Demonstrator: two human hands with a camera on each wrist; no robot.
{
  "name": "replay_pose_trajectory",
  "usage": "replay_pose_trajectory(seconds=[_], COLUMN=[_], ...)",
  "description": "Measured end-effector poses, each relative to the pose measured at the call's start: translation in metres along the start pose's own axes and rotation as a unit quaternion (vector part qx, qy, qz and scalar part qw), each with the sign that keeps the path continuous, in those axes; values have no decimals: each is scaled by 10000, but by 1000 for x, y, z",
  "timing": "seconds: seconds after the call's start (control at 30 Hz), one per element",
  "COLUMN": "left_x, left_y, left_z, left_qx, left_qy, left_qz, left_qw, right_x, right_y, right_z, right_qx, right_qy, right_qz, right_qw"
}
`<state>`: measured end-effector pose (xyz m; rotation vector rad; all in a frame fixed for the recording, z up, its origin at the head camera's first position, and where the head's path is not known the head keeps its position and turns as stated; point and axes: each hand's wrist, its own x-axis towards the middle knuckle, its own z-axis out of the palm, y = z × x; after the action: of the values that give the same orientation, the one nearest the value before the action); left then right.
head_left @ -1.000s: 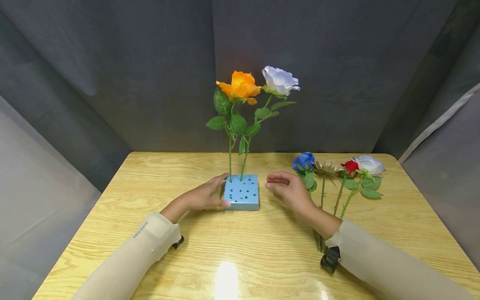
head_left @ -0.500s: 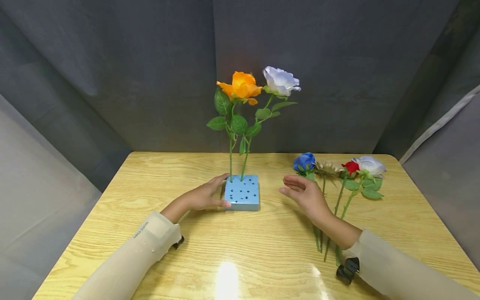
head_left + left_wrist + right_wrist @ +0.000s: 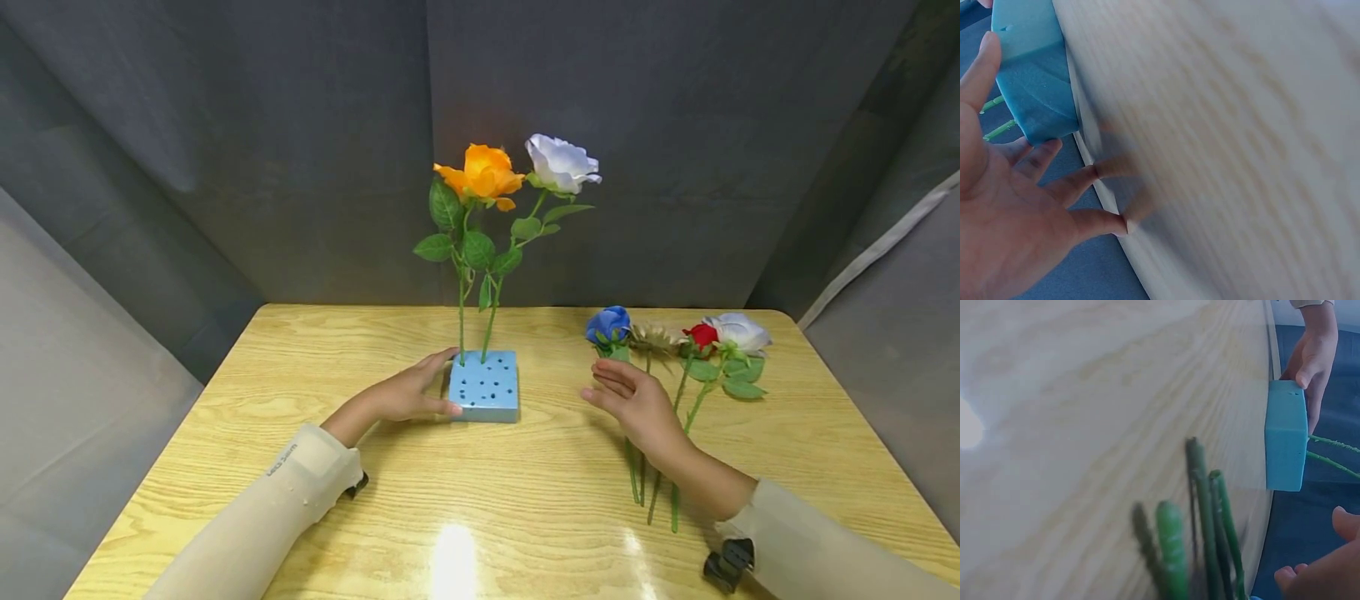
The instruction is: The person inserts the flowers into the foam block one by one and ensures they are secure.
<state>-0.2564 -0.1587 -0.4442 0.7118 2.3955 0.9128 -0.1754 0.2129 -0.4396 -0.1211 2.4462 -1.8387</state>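
Observation:
A light-blue block (image 3: 483, 387) with a grid of small holes sits on the table. My left hand (image 3: 408, 392) holds it from the left, thumb at the front corner and a finger at the back corner; in the left wrist view its other fingertips (image 3: 1119, 225) touch the tabletop. From the block's back holes rise an orange rose (image 3: 483, 173) and a white rose (image 3: 561, 162). My right hand (image 3: 637, 408) is over the stems of the loose flowers, fingers loosely bent and holding nothing. Nearest it lies a blue rose (image 3: 607, 323), its stem partly hidden by the hand.
Beside the blue rose lie a dried-looking beige flower (image 3: 654, 336), a red rose (image 3: 701, 335) and a second white rose (image 3: 738, 332), stems toward the front. Their stem ends (image 3: 1200, 487) show close up in the right wrist view. A dark curtain (image 3: 345, 167) hangs behind the table.
My right hand has moved away from the block, to the right and slightly toward me, over the flower stems. My left hand and the block have stayed in place.

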Motion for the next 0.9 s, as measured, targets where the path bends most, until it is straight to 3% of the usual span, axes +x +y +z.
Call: replay_pose_trajectory(seconds=[0.4,0.67,0.9], left_x=[0,0,-1], left_y=[1,1,3], left_z=[0,0,0], left_qx=[40,50,46], left_qy=[-15,4,8], left_qz=[-17,9,37], left_qw=[10000,10000,10000], right_x=[-16,-27,-31], right_y=[5,6,11], right_z=[-16,-23,-24], right_qx=[-270,-792,-800], right_qy=[-134,-13,75], right_qz=[166,410,498], right_qw=[9994,9960,9955])
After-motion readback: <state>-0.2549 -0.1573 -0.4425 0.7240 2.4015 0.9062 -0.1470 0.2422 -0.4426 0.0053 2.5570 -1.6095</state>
